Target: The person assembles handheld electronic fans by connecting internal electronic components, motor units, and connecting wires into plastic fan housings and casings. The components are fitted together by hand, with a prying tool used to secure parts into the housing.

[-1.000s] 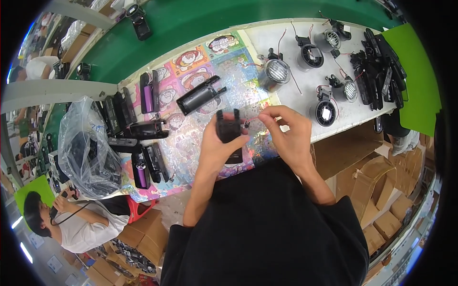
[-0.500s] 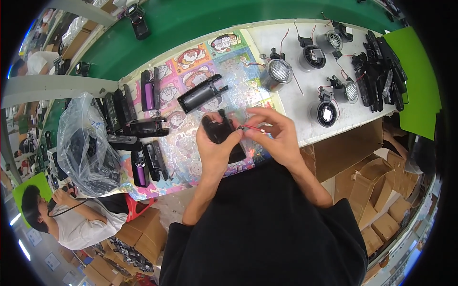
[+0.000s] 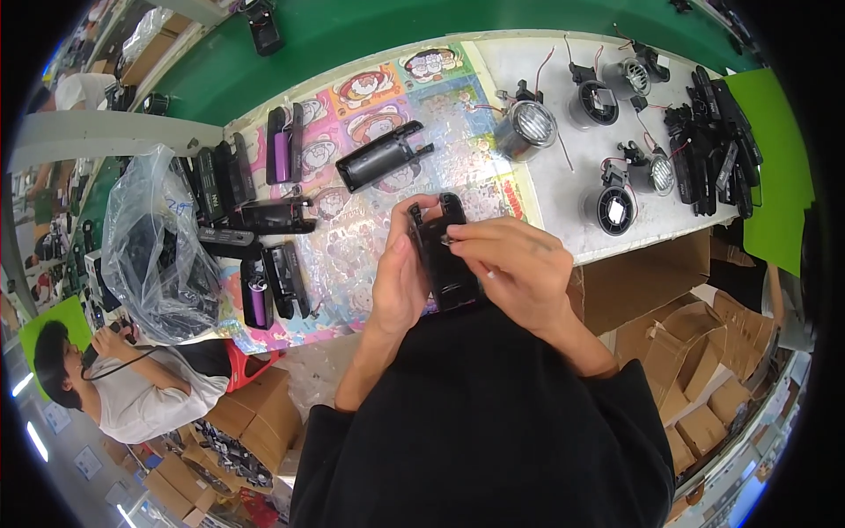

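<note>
My left hand (image 3: 396, 286) is wrapped round the left side of a black plastic housing (image 3: 453, 286), which is held upright with its hollow side facing me, close to my black shirt. The thumb and fingertips of my right hand (image 3: 528, 264) are pinched together at the housing's upper inside. A small part there is mostly covered by the fingers, and I cannot make out its kind. A small whitish tip shows below the right fingers. Beyond the hands, another empty black housing half (image 3: 380, 158) lies on the colourful cartoon-printed mat (image 3: 330, 202).
At left lie housing halves with purple battery cells (image 3: 282, 157), beside a clear plastic bag (image 3: 158, 264). Several round fan units (image 3: 528, 128) with wires stand right, next to piled black parts (image 3: 709, 150). Cardboard boxes (image 3: 651, 273) sit below. Another person (image 3: 150, 387) is at lower left.
The housing has turned so its hollow inside faces me. My right hand has moved in over it, and the red wire seen between the fingers before is now hidden.
</note>
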{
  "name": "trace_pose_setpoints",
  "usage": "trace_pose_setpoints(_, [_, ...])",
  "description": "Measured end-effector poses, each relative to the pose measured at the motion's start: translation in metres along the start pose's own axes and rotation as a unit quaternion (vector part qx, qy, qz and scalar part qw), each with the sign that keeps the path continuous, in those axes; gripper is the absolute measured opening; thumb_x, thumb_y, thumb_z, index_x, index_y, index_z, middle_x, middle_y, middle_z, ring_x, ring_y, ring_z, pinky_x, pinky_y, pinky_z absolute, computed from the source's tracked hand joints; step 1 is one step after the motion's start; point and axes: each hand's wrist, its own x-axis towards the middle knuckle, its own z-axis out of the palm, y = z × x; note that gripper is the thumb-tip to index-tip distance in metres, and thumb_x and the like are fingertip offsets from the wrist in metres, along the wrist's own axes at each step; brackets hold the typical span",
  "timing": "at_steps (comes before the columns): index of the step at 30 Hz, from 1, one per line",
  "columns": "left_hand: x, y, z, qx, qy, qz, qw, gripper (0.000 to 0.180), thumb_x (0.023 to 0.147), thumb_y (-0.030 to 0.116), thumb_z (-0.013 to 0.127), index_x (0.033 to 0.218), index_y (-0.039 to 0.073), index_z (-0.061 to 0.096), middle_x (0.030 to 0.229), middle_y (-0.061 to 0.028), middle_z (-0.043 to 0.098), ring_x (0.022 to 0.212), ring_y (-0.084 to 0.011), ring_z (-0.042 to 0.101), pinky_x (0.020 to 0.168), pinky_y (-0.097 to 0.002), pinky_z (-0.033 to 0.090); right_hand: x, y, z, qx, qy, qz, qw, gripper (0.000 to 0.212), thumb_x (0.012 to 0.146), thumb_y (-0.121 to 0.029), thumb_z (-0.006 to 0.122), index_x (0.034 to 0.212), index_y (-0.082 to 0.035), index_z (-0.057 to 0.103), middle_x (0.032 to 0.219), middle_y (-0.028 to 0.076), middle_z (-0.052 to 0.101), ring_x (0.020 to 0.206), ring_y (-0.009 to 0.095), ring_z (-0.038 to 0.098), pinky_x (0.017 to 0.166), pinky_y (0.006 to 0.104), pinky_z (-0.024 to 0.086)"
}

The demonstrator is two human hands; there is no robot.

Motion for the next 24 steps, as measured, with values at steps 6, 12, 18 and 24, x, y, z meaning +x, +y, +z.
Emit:
trace_pose_setpoints(6, [-0.001, 0.003, 0.006, 0.020, 0.024, 0.019, 0.999, 0.057, 0.092, 0.043, 0.039, 0.132, 0.003, 0.030, 0.117, -0.0111, 0.047, 0.109, -0.0192, 0.048, 0.094, -0.0313, 0.039, 0.004, 0.004, 0.008, -0.067, -0.005, -0.031, 0.997, 0.027, 0.052, 0.005, 0.072, 0.077, -0.007, 0.069, 0.085, 0.000, 0.069, 0.073, 0.020, 0.058, 0.062, 0.0265, 0.049])
trace_pose_setpoints(12, [-0.001, -0.001, 0.004, 0.061, 0.026, 0.017, 0.998, 0.047, 0.097, 0.033, 0.037, 0.131, 0.002, 0.032, 0.117, -0.0114, 0.048, 0.107, -0.0175, 0.049, 0.094, -0.0304, 0.039, 0.001, 0.002, 0.009, -0.081, 0.001, -0.005, 0.997, 0.028, 0.052, 0.004, 0.072, 0.076, -0.010, 0.070, 0.085, -0.002, 0.069, 0.070, 0.019, 0.052, 0.058, 0.0265, 0.044])
trace_pose_setpoints(18, [0.001, -0.004, 0.004, 0.088, 0.049, 0.019, 0.995, 0.048, 0.096, 0.033, 0.033, 0.131, 0.001, 0.035, 0.114, -0.0138, 0.054, 0.106, -0.0215, 0.054, 0.092, -0.0332, 0.043, -0.005, 0.009, 0.013, -0.085, 0.027, -0.028, 0.996, 0.026, 0.053, 0.004, 0.065, 0.076, -0.009, 0.067, 0.088, -0.004, 0.067, 0.075, 0.020, 0.055, 0.051, 0.0275, 0.041])
trace_pose_setpoints(24, [0.001, -0.006, 0.005, 0.110, 0.066, 0.031, 0.991, 0.046, 0.097, 0.031, 0.031, 0.132, 0.001, 0.035, 0.113, -0.0152, 0.055, 0.105, -0.0225, 0.055, 0.094, -0.0346, 0.042, -0.004, 0.007, 0.012, -0.095, 0.007, -0.020, 0.995, 0.025, 0.054, 0.002, 0.065, 0.076, -0.009, 0.067, 0.088, -0.003, 0.068, 0.077, 0.019, 0.057, 0.053, 0.0278, 0.044])
